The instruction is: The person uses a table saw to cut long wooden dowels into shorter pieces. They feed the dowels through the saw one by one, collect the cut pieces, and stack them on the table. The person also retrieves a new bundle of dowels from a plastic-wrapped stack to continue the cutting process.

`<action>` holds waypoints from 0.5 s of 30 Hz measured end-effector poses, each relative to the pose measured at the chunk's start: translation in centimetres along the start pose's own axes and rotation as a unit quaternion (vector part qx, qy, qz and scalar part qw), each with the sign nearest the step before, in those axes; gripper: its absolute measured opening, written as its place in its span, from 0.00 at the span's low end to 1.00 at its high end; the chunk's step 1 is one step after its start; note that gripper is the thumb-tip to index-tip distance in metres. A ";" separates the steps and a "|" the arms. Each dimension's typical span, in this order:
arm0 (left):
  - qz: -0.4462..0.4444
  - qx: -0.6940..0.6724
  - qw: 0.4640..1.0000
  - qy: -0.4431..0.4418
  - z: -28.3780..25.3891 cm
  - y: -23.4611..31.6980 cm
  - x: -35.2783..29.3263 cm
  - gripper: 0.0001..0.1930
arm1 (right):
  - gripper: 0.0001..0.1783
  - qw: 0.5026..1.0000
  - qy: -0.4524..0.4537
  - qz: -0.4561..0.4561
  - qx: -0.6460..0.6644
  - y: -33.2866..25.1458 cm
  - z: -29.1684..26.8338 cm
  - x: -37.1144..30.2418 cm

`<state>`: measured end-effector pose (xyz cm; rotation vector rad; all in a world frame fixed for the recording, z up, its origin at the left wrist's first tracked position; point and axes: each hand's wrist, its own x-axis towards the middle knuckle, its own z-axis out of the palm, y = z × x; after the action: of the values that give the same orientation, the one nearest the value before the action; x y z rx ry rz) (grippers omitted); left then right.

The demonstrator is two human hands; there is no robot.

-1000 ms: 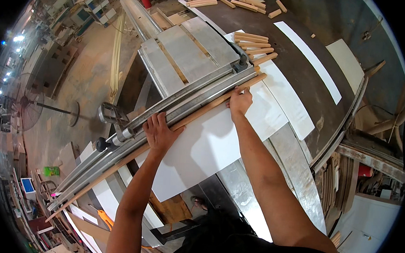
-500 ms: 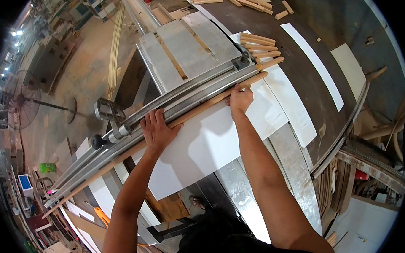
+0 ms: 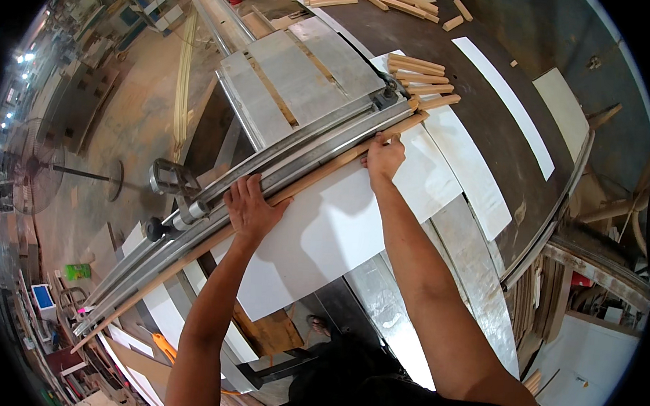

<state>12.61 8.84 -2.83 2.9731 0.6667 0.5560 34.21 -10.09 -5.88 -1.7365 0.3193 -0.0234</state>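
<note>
A long, thin wooden strip [image 3: 319, 175] lies along the near side of a metal fence [image 3: 297, 167], running from lower left to upper right. My left hand [image 3: 253, 210] is closed over the strip, fingers reaching onto the fence and thumb along the wood. Farther up, near the strip's right end, my right hand [image 3: 384, 159] grips it between thumb and fingers. Under both hands is a white panel [image 3: 323, 236]. Just beyond the strip's right end lie several short wooden sticks [image 3: 423, 78], partly stacked on one another.
A slotted metal sliding table [image 3: 302, 84] stands behind the fence. At its left is a clamp with a black knob [image 3: 156, 229]. To the right, a dark tabletop [image 3: 493, 87] bears a white strip [image 3: 503, 102] and more wooden offcuts [image 3: 409, 9]. A standing fan [image 3: 36, 166] is far left.
Both hands keep nearly the same places on the wooden strip. The strip's right end sits very slightly farther back from the short sticks. The view has shifted a little.
</note>
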 end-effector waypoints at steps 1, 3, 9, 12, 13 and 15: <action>-0.001 -0.001 1.000 0.001 0.1 0.1 0.1 0.44 | 0.13 1.000 -0.001 0.000 -0.001 -0.1 0.0 0.1; -0.001 0.002 1.000 0.006 0.3 0.2 0.1 0.44 | 0.13 1.000 0.001 0.001 -0.003 -0.1 -0.1 0.3; -0.006 0.009 1.000 0.010 0.5 0.4 -0.2 0.44 | 0.10 1.000 0.011 -0.004 0.003 -0.5 -0.1 0.0; -0.017 0.004 1.000 -0.001 0.5 1.2 0.2 0.44 | 0.11 1.000 0.018 -0.009 -0.004 0.4 -0.1 1.2; -0.018 0.005 1.000 0.000 0.4 1.2 0.1 0.44 | 0.12 0.999 0.024 -0.020 -0.009 1.3 0.2 1.5; -0.015 0.008 1.000 0.006 0.3 0.9 -0.2 0.44 | 0.12 0.999 0.028 -0.023 -0.014 1.8 0.5 1.5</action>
<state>12.88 7.90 -3.03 2.9719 0.7188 0.5698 35.36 -10.19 -7.97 -1.7723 0.3231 -0.1013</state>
